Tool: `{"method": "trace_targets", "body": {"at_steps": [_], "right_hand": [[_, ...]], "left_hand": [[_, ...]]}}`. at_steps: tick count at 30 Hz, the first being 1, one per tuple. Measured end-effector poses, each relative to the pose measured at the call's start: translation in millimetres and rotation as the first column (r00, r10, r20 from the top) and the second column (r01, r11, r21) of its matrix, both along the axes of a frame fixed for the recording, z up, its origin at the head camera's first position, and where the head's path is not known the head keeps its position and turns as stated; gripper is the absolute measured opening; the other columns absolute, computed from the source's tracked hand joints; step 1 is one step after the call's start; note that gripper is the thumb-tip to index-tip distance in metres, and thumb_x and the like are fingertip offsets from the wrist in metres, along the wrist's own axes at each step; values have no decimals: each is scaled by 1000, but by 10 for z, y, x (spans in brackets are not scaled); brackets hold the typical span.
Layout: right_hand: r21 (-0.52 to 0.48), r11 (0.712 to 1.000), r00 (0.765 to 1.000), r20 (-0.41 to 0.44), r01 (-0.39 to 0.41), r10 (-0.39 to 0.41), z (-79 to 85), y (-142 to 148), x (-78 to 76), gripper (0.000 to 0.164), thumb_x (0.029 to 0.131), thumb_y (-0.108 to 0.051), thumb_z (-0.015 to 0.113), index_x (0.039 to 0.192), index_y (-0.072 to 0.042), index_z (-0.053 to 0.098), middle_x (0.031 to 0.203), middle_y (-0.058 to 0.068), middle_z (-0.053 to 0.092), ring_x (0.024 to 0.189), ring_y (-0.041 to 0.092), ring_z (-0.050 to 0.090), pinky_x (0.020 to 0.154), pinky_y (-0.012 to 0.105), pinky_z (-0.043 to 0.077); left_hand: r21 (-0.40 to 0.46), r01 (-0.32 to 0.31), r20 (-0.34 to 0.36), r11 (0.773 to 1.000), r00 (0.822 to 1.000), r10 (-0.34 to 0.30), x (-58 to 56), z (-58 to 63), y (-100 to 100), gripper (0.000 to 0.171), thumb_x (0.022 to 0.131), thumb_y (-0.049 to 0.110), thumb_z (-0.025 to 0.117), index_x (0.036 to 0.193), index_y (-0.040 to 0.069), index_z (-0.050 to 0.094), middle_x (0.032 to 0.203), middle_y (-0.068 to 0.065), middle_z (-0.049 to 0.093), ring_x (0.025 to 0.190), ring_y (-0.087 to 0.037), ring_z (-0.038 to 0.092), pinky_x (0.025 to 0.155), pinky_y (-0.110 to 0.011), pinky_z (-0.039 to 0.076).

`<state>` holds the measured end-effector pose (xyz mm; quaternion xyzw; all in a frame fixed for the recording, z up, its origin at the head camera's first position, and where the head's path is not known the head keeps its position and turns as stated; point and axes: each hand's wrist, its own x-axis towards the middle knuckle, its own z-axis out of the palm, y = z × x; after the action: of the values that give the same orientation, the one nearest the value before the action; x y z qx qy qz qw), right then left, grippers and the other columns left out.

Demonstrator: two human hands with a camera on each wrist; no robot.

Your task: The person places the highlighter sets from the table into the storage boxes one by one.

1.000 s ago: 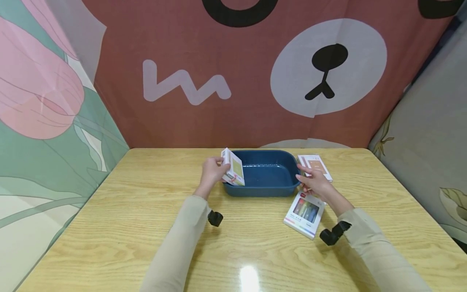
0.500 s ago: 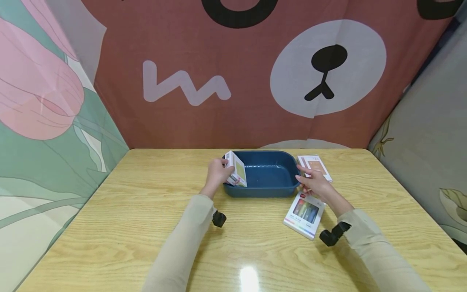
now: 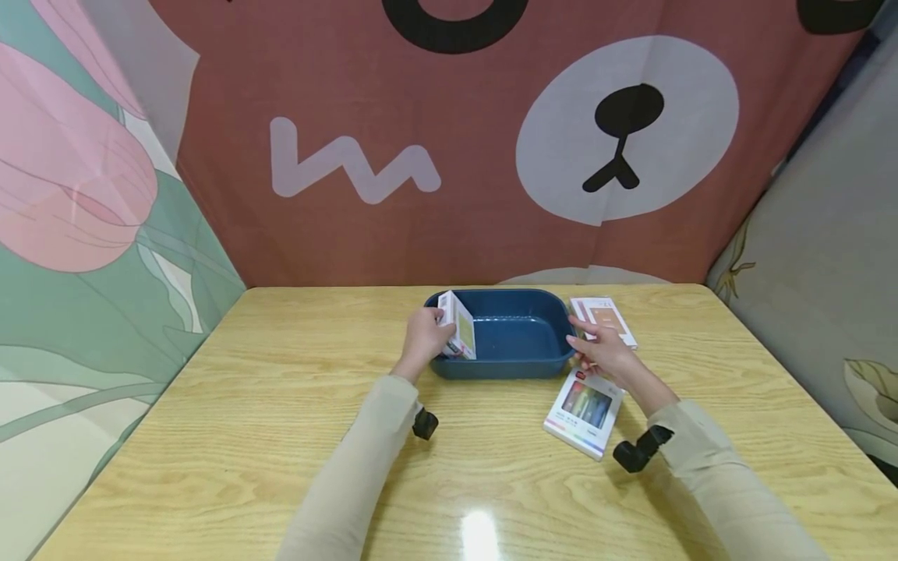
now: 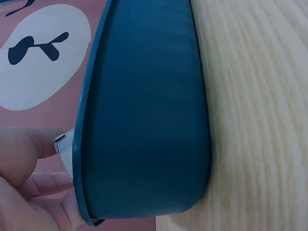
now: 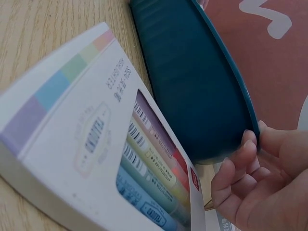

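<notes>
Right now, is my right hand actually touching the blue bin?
Touching. The right wrist view shows your right hand pinching the blue bin at its rim, with digits meeting it from both sides.

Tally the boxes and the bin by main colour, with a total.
White: 3 (held box in the left hand, highlighter box, orange-panelled box)
Dark blue: 1 (bin)
Total: 4
</notes>
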<state>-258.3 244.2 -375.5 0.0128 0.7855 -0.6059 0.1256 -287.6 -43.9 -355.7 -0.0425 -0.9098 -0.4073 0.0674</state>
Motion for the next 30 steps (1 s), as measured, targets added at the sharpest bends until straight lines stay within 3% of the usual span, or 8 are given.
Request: {"method": "trace_targets", "body": {"at_steps": [9, 12, 15, 17, 22, 26, 30], "right_hand": [[-34, 999, 1000, -19, -17, 16, -1, 0, 9, 57, 95, -15, 44, 143, -7, 16, 63, 3, 50, 47, 10, 43, 47, 24, 39], [-28, 1000, 1000, -12, -11, 11, 0, -4, 10, 57, 95, -15, 44, 143, -8, 16, 63, 4, 50, 47, 10, 44, 47, 24, 40], [-12, 1000, 1000, -5, -1, 1, -2, -9, 11, 56, 95, -16, 44, 143, -9, 17, 65, 5, 50, 48, 11, 44, 47, 24, 40], [3, 1000, 1000, -8, 0, 0, -7, -9, 12, 56, 95, -15, 44, 143, -9, 17, 66, 6, 50, 48, 11, 44, 47, 24, 40], [22, 1000, 1000, -14, 3, -3, -18, -7, 12, 55, 95, -15, 44, 143, -9, 18, 66, 6, 51, 48, 11, 44, 47, 25, 41], [28, 1000, 1000, -11, 7, -6, -14, -9, 11, 54, 96, -14, 43, 143, -9, 18, 65, 6, 51, 49, 12, 44, 47, 25, 40], [26, 1000, 1000, -11, 3, -3, -2, -6, 6, 54, 96, -14, 43, 143, -9, 17, 65, 6, 51, 48, 12, 44, 47, 25, 40]], "left_hand": [[-72, 20, 4, 997, 1000, -19, 4, 17, 19, 35, 79, 11, 63, 109, -7, 61, 103, -20, 61, 89, -25, 59, 73, -31, 48], [-86, 24, 7, 996, 1000, -24, 4, 13, 19, 27, 80, 12, 64, 100, -6, 65, 94, -18, 63, 81, -23, 60, 67, -29, 48], [-112, 29, -9, 993, 999, -31, 17, 10, 20, 16, 79, 12, 64, 79, -3, 66, 75, -13, 63, 65, -19, 57, 54, -25, 45], [-127, 34, -17, 991, 999, -37, 30, 6, 27, 18, 79, 12, 64, 68, -2, 61, 64, -9, 59, 56, -16, 52, 46, -23, 40], [-183, 59, -15, 981, 998, -63, 69, 8, 55, 19, 81, 11, 62, 68, -1, 61, 59, -7, 58, 47, -13, 51, 40, -22, 37], [-307, 39, -73, 951, 995, -65, 80, 14, 69, 21, 81, 15, 62, 67, 0, 63, 60, -7, 58, 52, -16, 53, 44, -25, 40], [-451, -39, -184, 892, 982, -50, 79, 1, 58, 28, 78, 21, 64, 57, 3, 59, 60, -9, 55, 64, -25, 53, 54, -32, 42]]}}
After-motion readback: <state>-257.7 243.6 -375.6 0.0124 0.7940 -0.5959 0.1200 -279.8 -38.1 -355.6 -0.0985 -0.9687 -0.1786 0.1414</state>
